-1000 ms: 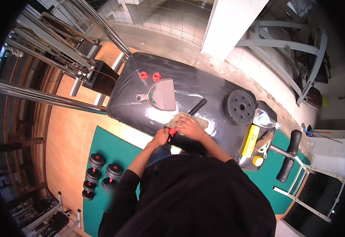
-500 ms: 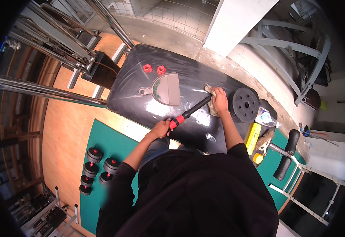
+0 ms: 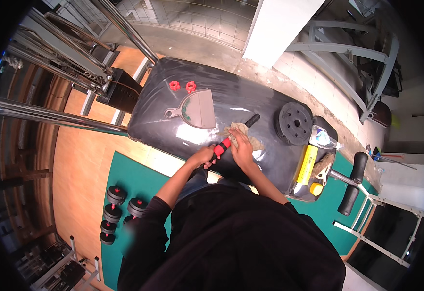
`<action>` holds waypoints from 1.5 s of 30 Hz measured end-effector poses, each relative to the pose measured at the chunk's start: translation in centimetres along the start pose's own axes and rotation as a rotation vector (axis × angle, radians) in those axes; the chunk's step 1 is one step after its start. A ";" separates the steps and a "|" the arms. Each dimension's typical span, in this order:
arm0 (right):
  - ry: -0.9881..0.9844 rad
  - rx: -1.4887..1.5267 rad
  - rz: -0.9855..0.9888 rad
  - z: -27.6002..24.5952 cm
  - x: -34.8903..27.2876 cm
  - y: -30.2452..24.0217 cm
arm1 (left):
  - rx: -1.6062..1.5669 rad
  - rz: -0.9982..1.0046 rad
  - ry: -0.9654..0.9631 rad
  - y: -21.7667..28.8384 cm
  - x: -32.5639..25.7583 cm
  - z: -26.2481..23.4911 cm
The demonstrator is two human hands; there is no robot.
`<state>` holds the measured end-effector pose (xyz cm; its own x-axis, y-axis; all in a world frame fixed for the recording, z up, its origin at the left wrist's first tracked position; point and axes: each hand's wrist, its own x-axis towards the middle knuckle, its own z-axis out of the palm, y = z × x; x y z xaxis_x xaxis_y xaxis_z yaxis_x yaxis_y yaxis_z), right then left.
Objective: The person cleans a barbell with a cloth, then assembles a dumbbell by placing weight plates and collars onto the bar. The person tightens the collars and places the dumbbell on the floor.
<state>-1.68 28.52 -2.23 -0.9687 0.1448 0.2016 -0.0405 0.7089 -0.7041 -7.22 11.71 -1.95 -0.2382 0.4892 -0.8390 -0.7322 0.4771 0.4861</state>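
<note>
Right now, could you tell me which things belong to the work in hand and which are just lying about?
In use:
left hand gripping the red-and-black bar
right hand pressing the cloth

Lying about:
weight plate
grey scraper
two red collars
yellow bottle
dumbbells

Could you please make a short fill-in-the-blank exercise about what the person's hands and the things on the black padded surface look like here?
1. The left hand grips the ____ end of the bar.
2. The right hand presses a ____ against the bar.
3. Two red collars lie beside the grey ____.
4. The round weight plate is ____ in colour.

Missing words: red; cloth; scraper; black
</note>
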 end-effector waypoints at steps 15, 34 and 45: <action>-0.053 0.757 0.685 -5.9 -9.3 3.4 | -0.404 -0.179 -0.342 -0.9 -0.4 0.8; 0.127 1.902 0.753 -11.5 -4.1 7.2 | 0.324 0.260 0.331 -4.4 -6.7 13.3; 0.672 1.345 0.576 -22.1 -4.5 8.1 | 0.641 0.415 0.780 -8.7 -5.7 13.9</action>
<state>7.77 48.83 6.20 -0.6672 0.6835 -0.2961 -0.2530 -0.5818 -0.7730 9.33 14.96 2.00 -0.8945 0.2103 -0.3945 -0.0868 0.7840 0.6147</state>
